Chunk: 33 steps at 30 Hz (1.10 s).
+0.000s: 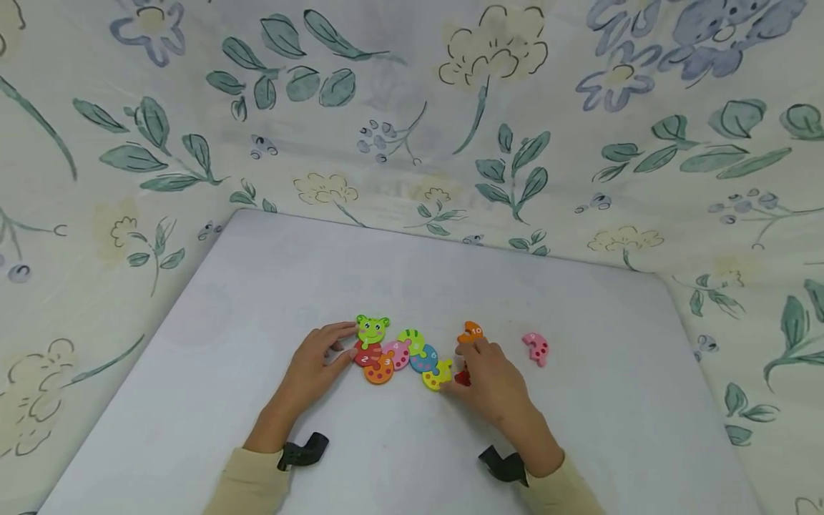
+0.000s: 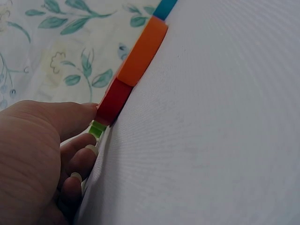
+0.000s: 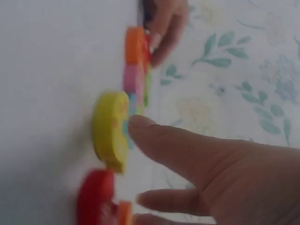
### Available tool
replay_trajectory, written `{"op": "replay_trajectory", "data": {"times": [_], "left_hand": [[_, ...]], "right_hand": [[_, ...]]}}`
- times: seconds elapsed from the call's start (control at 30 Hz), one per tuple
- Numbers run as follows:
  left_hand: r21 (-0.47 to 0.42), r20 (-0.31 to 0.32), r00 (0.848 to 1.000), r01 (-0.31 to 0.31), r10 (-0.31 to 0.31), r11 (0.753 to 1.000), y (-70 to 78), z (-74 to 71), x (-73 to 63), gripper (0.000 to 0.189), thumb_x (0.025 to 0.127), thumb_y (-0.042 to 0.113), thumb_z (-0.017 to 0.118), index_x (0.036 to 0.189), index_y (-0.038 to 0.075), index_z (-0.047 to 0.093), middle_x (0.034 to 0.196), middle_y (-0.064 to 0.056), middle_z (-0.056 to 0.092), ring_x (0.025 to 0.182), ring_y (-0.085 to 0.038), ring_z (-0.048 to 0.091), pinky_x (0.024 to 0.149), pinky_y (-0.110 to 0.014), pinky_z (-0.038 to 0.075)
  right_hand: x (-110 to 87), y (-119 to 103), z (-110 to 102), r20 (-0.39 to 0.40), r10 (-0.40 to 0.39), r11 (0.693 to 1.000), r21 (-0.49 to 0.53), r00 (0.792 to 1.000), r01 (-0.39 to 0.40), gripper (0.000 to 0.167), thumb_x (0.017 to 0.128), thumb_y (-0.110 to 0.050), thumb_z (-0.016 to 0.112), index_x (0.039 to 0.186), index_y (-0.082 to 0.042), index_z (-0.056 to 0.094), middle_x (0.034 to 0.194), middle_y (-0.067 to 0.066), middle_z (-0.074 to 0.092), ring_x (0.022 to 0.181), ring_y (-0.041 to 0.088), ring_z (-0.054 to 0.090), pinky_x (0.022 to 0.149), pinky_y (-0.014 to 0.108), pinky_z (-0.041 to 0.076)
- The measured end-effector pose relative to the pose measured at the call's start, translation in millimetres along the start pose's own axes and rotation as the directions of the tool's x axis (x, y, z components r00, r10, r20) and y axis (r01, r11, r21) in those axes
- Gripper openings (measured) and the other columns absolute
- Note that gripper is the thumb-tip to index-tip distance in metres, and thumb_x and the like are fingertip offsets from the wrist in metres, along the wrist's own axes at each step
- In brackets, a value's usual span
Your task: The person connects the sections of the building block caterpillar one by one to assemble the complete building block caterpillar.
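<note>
A row of joined number puzzle pieces forms a caterpillar in the head view. It runs from a green smiling head (image 1: 372, 329) through a red 2 piece (image 1: 367, 357), orange 3 piece (image 1: 378, 373) and others to a yellow piece (image 1: 434, 380). At the head end, my left hand (image 1: 313, 363) rests its thumb against the red 2 piece, with loosely bent fingers by the green head. My right hand (image 1: 494, 381) touches the yellow piece (image 3: 108, 124) with its thumb; its other fingers reach over a separate red piece (image 1: 462, 378), partly covered.
An orange 10 piece (image 1: 472, 332) lies just beyond the right fingers. Farther right is a loose pink piece (image 1: 536, 349). The white tabletop (image 1: 386, 450) meets flower-patterned cloth (image 1: 412, 186) at the back and sides.
</note>
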<state>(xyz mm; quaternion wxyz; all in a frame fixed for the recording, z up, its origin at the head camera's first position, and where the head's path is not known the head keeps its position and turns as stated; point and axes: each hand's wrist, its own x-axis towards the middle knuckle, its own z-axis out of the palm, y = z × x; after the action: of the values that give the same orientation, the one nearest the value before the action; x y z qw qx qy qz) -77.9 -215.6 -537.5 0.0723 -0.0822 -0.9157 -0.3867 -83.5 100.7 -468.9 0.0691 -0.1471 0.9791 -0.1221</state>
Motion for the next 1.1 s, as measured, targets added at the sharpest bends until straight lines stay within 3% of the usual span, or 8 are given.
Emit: {"op": "replay_trajectory", "data": {"times": [0.17, 0.3, 0.43, 0.53, 0.67, 0.77, 0.9, 1.1], "left_hand": [[0.012, -0.013, 1.0, -0.013, 0.013, 1.0, -0.4, -1.6, -0.7, 0.047, 0.094, 0.017, 0.081, 0.139, 0.015, 0.067, 0.139, -0.002, 0.064, 0.098, -0.015, 0.057, 0.082, -0.036, 0.052], [0.008, -0.021, 1.0, -0.01, 0.01, 1.0, -0.4, -1.6, -1.6, 0.047, 0.094, 0.016, 0.081, 0.139, 0.015, 0.067, 0.14, -0.002, 0.064, 0.098, -0.014, 0.057, 0.082, -0.036, 0.052], [0.001, -0.014, 1.0, -0.006, 0.006, 1.0, -0.5, -0.4, -0.8, 0.048, 0.094, 0.015, 0.081, 0.139, 0.015, 0.067, 0.141, -0.002, 0.063, 0.099, -0.015, 0.057, 0.084, -0.037, 0.052], [0.005, -0.012, 1.0, -0.005, 0.005, 1.0, -0.2, -0.3, 0.3, 0.048, 0.094, 0.016, 0.081, 0.139, 0.016, 0.067, 0.141, -0.002, 0.063, 0.099, -0.015, 0.057, 0.084, -0.037, 0.052], [0.003, -0.009, 1.0, 0.007, -0.007, 1.0, 1.1, -1.4, 0.7, 0.047, 0.094, 0.016, 0.081, 0.139, 0.016, 0.067, 0.14, -0.001, 0.063, 0.099, -0.015, 0.057, 0.084, -0.038, 0.051], [-0.007, 0.003, 1.0, 0.016, -0.016, 1.0, 2.4, -1.9, 0.8, 0.047, 0.095, 0.016, 0.08, 0.14, 0.016, 0.067, 0.14, -0.001, 0.063, 0.099, -0.015, 0.056, 0.085, -0.039, 0.051], [-0.013, 0.018, 1.0, 0.022, -0.022, 1.0, 3.1, -0.4, 0.9, 0.047, 0.095, 0.018, 0.08, 0.14, 0.017, 0.066, 0.141, -0.001, 0.063, 0.1, -0.014, 0.056, 0.085, -0.038, 0.051], [-0.008, 0.007, 1.0, 0.006, -0.006, 1.0, 1.3, -0.5, 0.5, 0.046, 0.095, 0.016, 0.08, 0.139, 0.016, 0.067, 0.139, -0.001, 0.064, 0.099, -0.015, 0.057, 0.084, -0.038, 0.051]], "right_hand": [[1.5, 11.1, -9.6, 0.09, 0.1, 0.995, -0.038, 0.991, -0.097, 0.069, 0.078, -0.048, 0.091, 0.127, -0.007, 0.065, 0.108, 0.01, 0.061, 0.093, 0.025, 0.057, 0.068, 0.038, 0.057], [5.2, 16.9, -7.1, 0.141, 0.105, 0.994, -0.021, 0.984, -0.103, 0.072, 0.08, -0.048, 0.089, 0.13, -0.003, 0.063, 0.11, 0.013, 0.063, 0.091, 0.025, 0.06, 0.072, 0.039, 0.059], [6.8, 23.8, -9.1, 0.119, 0.033, 0.999, 0.009, 0.992, -0.035, 0.062, 0.082, -0.039, 0.09, 0.129, -0.006, 0.066, 0.107, 0.008, 0.063, 0.087, 0.021, 0.06, 0.073, 0.037, 0.058], [7.2, 27.1, -14.2, 0.093, -0.06, 0.997, 0.052, 0.994, 0.055, 0.058, 0.084, -0.028, 0.089, 0.134, -0.009, 0.066, 0.118, 0.007, 0.066, 0.098, 0.021, 0.063, 0.083, 0.039, 0.059], [10.6, 25.3, -17.1, 0.074, -0.198, 0.976, 0.112, 0.977, 0.189, 0.055, 0.087, -0.018, 0.086, 0.138, -0.013, 0.066, 0.131, 0.006, 0.064, 0.114, 0.023, 0.064, 0.093, 0.04, 0.057], [14.5, 22.4, -15.2, 0.065, -0.265, 0.961, 0.102, 0.962, 0.257, 0.046, 0.089, -0.015, 0.083, 0.133, -0.016, 0.069, 0.127, 0.005, 0.063, 0.11, 0.021, 0.063, 0.088, 0.036, 0.058], [18.1, 23.2, -10.5, 0.049, -0.292, 0.955, 0.065, 0.955, 0.289, 0.038, 0.09, -0.013, 0.083, 0.126, -0.018, 0.072, 0.119, 0.004, 0.062, 0.104, 0.018, 0.06, 0.083, 0.031, 0.058], [21.9, 22.7, -8.3, 0.09, -0.255, 0.966, 0.07, 0.963, 0.249, 0.045, 0.084, -0.018, 0.09, 0.126, -0.017, 0.073, 0.119, 0.004, 0.062, 0.105, 0.019, 0.059, 0.086, 0.033, 0.057]]}}
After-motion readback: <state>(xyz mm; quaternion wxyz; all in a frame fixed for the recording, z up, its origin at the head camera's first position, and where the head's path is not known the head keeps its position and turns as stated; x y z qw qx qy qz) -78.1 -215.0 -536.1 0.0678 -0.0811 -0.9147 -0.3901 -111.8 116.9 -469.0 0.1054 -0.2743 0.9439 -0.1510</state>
